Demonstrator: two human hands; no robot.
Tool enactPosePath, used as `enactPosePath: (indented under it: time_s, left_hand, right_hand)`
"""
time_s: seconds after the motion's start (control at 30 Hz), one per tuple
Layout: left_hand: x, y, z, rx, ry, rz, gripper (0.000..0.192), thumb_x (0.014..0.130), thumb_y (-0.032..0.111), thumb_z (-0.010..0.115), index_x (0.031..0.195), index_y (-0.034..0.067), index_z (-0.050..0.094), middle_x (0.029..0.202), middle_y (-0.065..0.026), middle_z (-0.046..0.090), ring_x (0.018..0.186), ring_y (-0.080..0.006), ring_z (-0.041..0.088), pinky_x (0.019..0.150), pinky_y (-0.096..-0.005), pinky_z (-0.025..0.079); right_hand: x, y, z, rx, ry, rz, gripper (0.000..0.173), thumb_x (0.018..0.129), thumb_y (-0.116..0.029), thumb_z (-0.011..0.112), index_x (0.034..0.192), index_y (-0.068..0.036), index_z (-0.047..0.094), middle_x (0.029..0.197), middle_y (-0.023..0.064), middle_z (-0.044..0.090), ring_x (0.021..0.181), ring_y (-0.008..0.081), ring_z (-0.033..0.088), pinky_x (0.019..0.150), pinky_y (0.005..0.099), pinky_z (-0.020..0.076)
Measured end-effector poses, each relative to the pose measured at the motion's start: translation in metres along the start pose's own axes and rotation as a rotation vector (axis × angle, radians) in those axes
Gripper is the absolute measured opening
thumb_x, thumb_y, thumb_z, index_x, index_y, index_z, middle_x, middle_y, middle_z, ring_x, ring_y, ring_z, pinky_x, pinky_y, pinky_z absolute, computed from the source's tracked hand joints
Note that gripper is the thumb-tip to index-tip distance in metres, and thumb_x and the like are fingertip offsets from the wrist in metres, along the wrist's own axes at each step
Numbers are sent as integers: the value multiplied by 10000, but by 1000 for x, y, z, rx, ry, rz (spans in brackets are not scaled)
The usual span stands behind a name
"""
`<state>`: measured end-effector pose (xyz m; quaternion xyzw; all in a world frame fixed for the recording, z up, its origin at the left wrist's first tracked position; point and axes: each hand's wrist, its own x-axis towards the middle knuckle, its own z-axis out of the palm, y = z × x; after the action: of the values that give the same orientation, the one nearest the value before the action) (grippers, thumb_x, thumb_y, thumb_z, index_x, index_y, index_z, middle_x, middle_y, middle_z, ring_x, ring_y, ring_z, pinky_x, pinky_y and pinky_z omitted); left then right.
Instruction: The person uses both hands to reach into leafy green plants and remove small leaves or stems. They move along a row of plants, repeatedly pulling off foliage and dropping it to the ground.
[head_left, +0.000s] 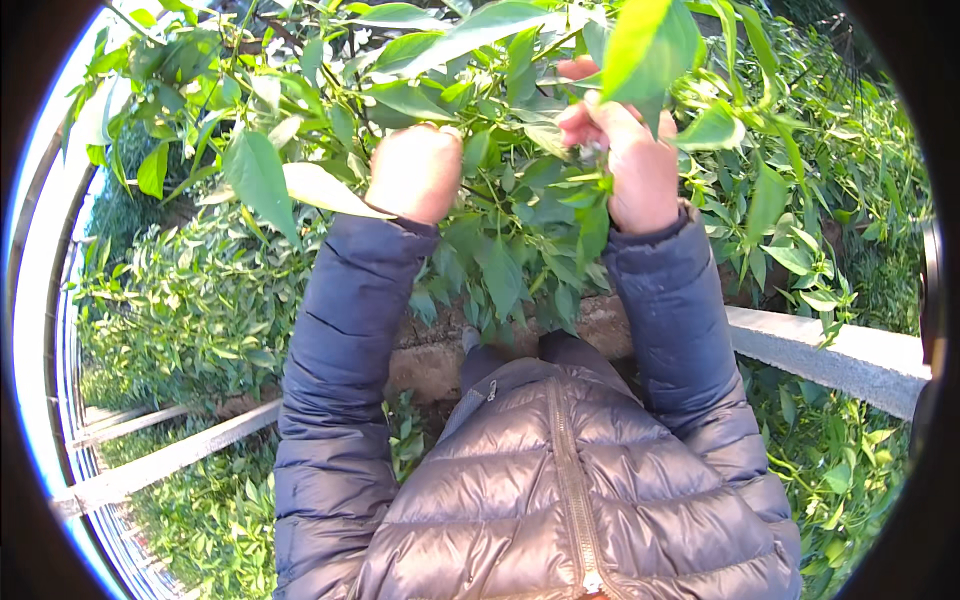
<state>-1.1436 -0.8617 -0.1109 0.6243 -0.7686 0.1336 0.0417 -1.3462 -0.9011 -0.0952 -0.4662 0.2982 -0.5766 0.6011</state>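
Note:
Leafy green plants, which look like pepper plants (502, 274), fill the space before me. My left hand (417, 172) reaches into the foliage, its back towards the camera; the fingers are bent away and hidden, so what they touch cannot be told. To its right, my right hand (637, 154) is raised among leaves and stems, its fingers curled near a small pale thing too blurred to name. A large bright leaf (651, 49) hangs over part of that hand. Whether the right fingers grip anything cannot be told.
A pale concrete beam (825, 352) runs off to the right, and another pale beam (180, 448) crosses at the left. More plant rows (202, 307) stand on both sides. Curved framing and bright sheeting line the far left. Brown soil (424, 371) shows by my feet.

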Motion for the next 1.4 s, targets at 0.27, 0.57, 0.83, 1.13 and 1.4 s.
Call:
enactPosePath:
  time_s: [0.27,0.57,0.83,1.13,1.4]
  left_hand:
    - [-19,-33,-7,-12,173,-88,79,747,65,553,821,45,572,683,-151,593,644,-336,611,567,-420,490]
    - [27,15,4,-580,449,-175,337,793,157,632,1099,27,573,888,-165,638,868,-327,617,780,-367,484]
    - [69,18,42,-783,432,-403,186,820,112,627,980,27,583,872,-153,633,805,-280,633,681,-331,476]
    - [55,22,58,-921,559,-588,171,883,173,595,942,12,588,742,-33,585,685,-111,520,668,-255,434]
    - [-39,-74,119,-2608,309,-361,396,843,112,603,1191,-27,478,1217,-206,509,967,-249,589,757,-273,527]
  right_hand:
    - [34,34,10,64,-64,103,228,878,-47,486,1092,17,538,1000,158,624,705,149,612,593,259,515]
    - [81,46,-2,-119,-215,-47,172,893,-156,582,947,7,591,731,55,609,457,40,401,397,200,317]
    - [120,37,-13,3,-341,114,158,903,-148,554,915,2,599,638,5,530,481,35,392,410,191,289]
    - [184,54,-47,169,-296,265,162,888,-117,545,972,14,591,760,81,620,503,54,420,458,212,362]
    - [233,55,-48,69,-439,273,194,903,-121,547,1021,29,585,753,57,605,504,36,399,443,188,332]
